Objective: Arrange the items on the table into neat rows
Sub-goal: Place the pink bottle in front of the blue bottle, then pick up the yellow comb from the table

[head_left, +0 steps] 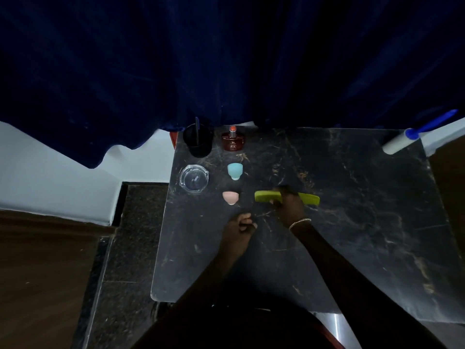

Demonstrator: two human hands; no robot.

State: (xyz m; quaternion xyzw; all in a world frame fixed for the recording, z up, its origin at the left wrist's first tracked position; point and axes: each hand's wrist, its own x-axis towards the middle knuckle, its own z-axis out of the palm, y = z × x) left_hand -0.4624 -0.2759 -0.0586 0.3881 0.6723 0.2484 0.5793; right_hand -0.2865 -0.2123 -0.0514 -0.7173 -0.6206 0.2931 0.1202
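Comb [309, 198] gripped by right hand [289, 205], red bottle [233, 142] label unreadable

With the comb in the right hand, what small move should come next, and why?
Probably set the comb down right of the pink cup, level with it. The right hand grips it there, and the blue cup and bottle already line up beyond.

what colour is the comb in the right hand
The comb held by the right hand is yellow-green, clearest in the head view.
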